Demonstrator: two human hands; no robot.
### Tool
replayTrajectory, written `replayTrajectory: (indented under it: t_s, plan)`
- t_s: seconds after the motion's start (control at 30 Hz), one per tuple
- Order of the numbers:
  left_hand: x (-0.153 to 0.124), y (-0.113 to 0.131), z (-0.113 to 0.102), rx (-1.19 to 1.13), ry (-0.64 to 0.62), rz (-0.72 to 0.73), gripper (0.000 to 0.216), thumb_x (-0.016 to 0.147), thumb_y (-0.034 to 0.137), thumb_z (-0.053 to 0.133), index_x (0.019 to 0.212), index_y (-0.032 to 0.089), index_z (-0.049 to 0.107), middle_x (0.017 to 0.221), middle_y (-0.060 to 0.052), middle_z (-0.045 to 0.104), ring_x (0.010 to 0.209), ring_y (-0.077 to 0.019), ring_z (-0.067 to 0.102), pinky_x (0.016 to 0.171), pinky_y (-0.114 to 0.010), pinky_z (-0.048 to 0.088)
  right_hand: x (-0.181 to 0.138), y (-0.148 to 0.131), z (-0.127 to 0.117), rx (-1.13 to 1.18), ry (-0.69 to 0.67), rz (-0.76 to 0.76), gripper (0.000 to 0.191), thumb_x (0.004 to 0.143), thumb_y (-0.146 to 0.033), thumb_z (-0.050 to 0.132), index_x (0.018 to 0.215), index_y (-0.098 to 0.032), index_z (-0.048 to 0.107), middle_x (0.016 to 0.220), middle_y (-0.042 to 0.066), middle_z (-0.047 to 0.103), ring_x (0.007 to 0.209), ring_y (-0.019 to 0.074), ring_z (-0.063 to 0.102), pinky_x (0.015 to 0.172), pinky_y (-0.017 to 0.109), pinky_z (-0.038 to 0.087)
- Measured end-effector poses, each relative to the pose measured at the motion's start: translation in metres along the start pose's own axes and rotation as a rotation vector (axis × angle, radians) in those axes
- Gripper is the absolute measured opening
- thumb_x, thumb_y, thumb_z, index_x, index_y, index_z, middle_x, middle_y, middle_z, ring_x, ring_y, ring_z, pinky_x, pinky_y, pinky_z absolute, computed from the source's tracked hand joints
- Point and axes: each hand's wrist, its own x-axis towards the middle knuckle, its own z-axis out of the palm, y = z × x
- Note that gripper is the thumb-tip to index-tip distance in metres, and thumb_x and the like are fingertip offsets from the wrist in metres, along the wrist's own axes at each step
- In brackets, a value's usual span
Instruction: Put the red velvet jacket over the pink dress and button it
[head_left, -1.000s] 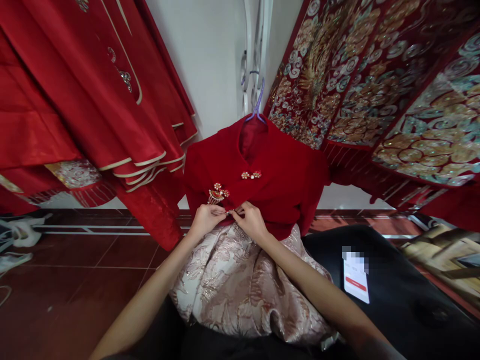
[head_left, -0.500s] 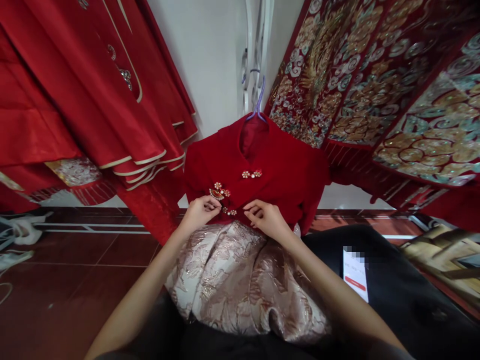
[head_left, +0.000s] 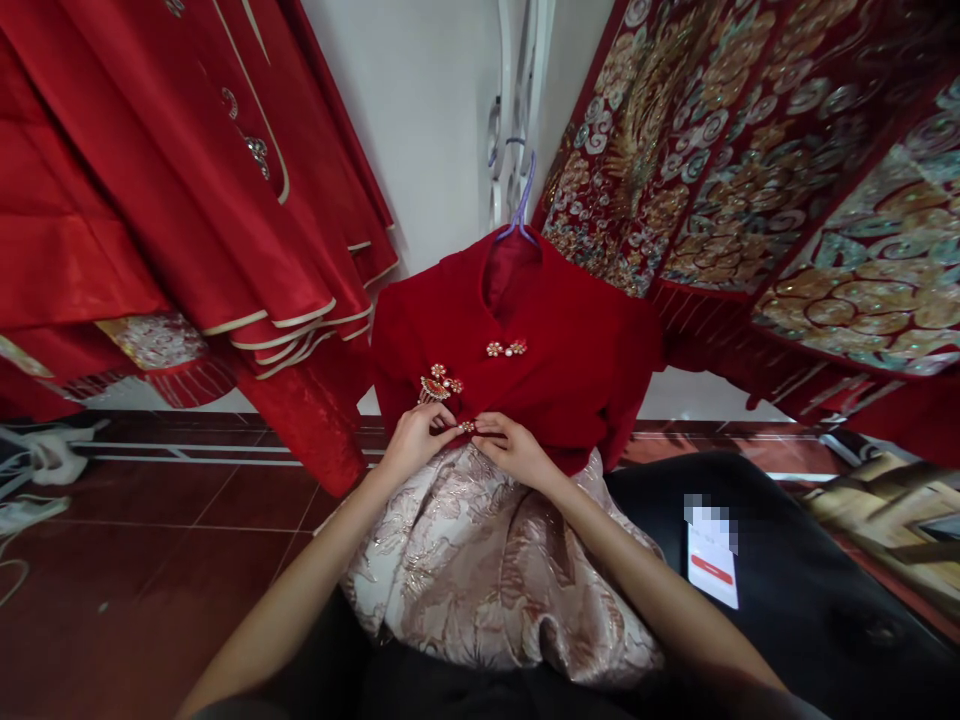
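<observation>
Nearest us, at six o'clock, the pale brocade skirt [head_left: 480,580] spreads below our forearms. Just past it our left hand [head_left: 415,442] and right hand [head_left: 516,452] meet at the centre, fingertips of both pinched on the lower pearl clasp [head_left: 466,427] at the hem of the red jacket [head_left: 570,350]. At eleven o'clock from the clasp sits a fan brooch [head_left: 439,386]; at one o'clock, an upper pearl clasp [head_left: 505,349]. A white card [head_left: 711,570] lies at four o'clock. Farther, at twelve, a purple hanger [head_left: 519,205] carries the jacket, with red robes [head_left: 187,200] at ten and embroidered garments [head_left: 750,170] at two.
</observation>
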Motion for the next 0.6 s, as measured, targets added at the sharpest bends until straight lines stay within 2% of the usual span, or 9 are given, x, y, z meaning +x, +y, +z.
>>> replayTrajectory:
  t_s: [0.2, 0.3, 0.37, 0.43, 0.53, 0.6]
  plan:
    - [-0.002, 0.005, 0.006, -0.15, 0.015, -0.11, 0.017, 0.076, 0.033, 0.07, 0.072, 0.017, 0.063, 0.073, -0.002, 0.069, 0.069, -0.0153, 0.066, 0.071, -0.027, 0.053, 0.003, 0.0, -0.001, 0.074, 0.004, 0.042, 0.027, 0.073, -0.014, 0.068, 0.098, -0.016, 0.06, 0.093, 0.007, 0.069, 0.089, 0.0144, 0.067, 0.088, 0.031, 0.055]
    - [0.0, 0.006, 0.003, -0.368, -0.12, -0.162, 0.022, 0.072, 0.035, 0.074, 0.077, 0.015, 0.064, 0.076, -0.004, 0.071, 0.071, -0.0152, 0.067, 0.072, -0.028, 0.053, 0.002, -0.005, -0.006, 0.069, -0.023, 0.012, 0.025, 0.072, -0.022, 0.071, 0.095, -0.014, 0.063, 0.084, 0.004, 0.068, 0.08, 0.0129, 0.065, 0.083, 0.029, 0.054]
    - [0.001, 0.009, -0.001, -0.501, -0.233, -0.19, 0.027, 0.071, 0.037, 0.075, 0.082, 0.014, 0.065, 0.078, -0.006, 0.072, 0.073, -0.0151, 0.067, 0.072, -0.028, 0.053, 0.001, -0.012, -0.011, 0.052, -0.11, -0.009, 0.025, 0.073, -0.029, 0.071, 0.092, -0.014, 0.065, 0.083, 0.004, 0.068, 0.078, 0.0128, 0.065, 0.082, 0.029, 0.053]
    - [0.001, 0.013, -0.004, -0.585, -0.288, -0.216, 0.029, 0.073, 0.04, 0.074, 0.085, 0.014, 0.066, 0.078, -0.005, 0.072, 0.073, -0.0149, 0.067, 0.073, -0.028, 0.054, -0.002, -0.021, -0.018, 0.029, -0.175, -0.02, 0.026, 0.074, -0.034, 0.07, 0.09, -0.014, 0.066, 0.083, 0.004, 0.069, 0.078, 0.0129, 0.065, 0.082, 0.029, 0.052]
    - [0.0, 0.02, -0.005, -0.686, -0.331, -0.256, 0.031, 0.075, 0.044, 0.073, 0.082, 0.014, 0.066, 0.076, -0.005, 0.071, 0.075, -0.0159, 0.068, 0.078, -0.031, 0.055, -0.006, -0.032, -0.026, -0.049, -0.144, -0.043, 0.031, 0.069, -0.033, 0.074, 0.092, -0.016, 0.061, 0.078, 0.001, 0.064, 0.072, 0.0123, 0.061, 0.072, 0.027, 0.051]
    - [0.0, 0.023, -0.003, -0.742, -0.379, -0.266, 0.031, 0.075, 0.044, 0.073, 0.083, 0.014, 0.067, 0.084, -0.007, 0.073, 0.082, -0.0171, 0.069, 0.082, -0.032, 0.055, -0.008, -0.037, -0.029, -0.118, -0.129, -0.085, 0.032, 0.067, -0.03, 0.075, 0.09, -0.018, 0.056, 0.075, -0.002, 0.059, 0.069, 0.0115, 0.057, 0.065, 0.024, 0.049]
